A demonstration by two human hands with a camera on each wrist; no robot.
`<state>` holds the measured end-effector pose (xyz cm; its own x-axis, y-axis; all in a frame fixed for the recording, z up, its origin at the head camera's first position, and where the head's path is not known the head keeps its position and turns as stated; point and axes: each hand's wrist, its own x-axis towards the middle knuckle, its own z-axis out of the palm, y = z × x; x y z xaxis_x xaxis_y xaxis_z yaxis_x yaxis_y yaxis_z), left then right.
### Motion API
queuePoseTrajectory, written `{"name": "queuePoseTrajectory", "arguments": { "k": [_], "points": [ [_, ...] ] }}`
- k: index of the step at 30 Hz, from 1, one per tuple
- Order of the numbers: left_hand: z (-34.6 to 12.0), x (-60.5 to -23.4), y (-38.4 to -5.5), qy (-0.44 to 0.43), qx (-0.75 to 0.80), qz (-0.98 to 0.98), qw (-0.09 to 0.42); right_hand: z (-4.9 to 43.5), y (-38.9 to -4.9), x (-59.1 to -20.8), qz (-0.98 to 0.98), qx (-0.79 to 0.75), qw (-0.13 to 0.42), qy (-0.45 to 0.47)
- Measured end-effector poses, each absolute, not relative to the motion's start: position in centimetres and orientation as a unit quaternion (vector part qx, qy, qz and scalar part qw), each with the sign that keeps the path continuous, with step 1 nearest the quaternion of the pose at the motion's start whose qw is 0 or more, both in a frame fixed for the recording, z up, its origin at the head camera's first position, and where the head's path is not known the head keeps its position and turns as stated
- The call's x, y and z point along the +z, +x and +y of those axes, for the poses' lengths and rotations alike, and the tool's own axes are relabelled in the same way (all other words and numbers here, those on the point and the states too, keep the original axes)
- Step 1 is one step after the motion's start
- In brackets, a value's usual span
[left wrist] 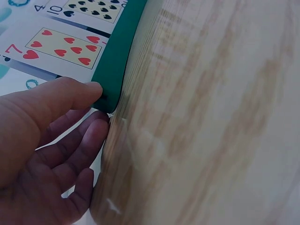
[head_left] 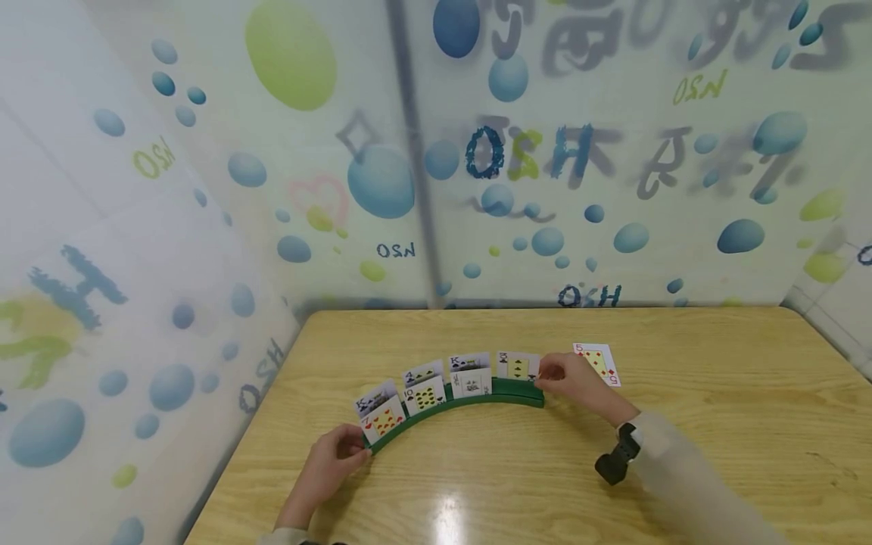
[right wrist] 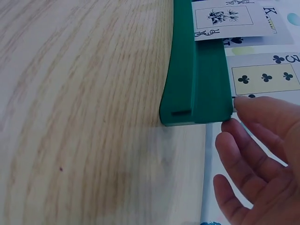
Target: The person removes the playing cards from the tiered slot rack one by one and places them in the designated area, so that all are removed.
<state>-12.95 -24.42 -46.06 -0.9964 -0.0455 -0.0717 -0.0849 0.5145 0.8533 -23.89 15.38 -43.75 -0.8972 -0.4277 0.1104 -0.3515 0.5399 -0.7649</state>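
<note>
A curved green card holder [head_left: 504, 390] stands on the table with playing cards upright in two rows. My left hand [head_left: 331, 463] pinches its left end, thumb on the front, beside the seven of hearts [head_left: 384, 421]. At the other end, my right hand [head_left: 568, 382] pinches the lower right corner of the three of clubs [right wrist: 265, 77], which stands in the rear row. The thumb lies over that corner, close to the holder's end. The ten of spades [head_left: 425, 397] and a joker [head_left: 472, 384] are in front, with kings and a four partly hidden behind them.
A five of diamonds [head_left: 599, 362] lies on the wooden table [head_left: 715, 378] behind my right hand, partly covered by it. A patterned wall covering [head_left: 545, 212] rises at the table's far edge, and another wall [head_left: 157, 341] flanks the left side.
</note>
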Motion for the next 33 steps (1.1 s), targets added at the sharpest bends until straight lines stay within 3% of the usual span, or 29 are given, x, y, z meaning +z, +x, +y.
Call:
{"name": "queuePoseTrajectory", "arguments": {
  "k": [22,33],
  "points": [
    [-24.5,-46.5,-13.2,-0.038,0.489,0.871,0.014,15.4,-23.6,-43.1,0.882,-0.434,0.064,-0.169],
    [-24.4,-46.3,-13.1,-0.038,0.484,0.874,0.011,16.5,-23.9,-42.8,0.882,-0.431,0.028,-0.190]
  ]
}}
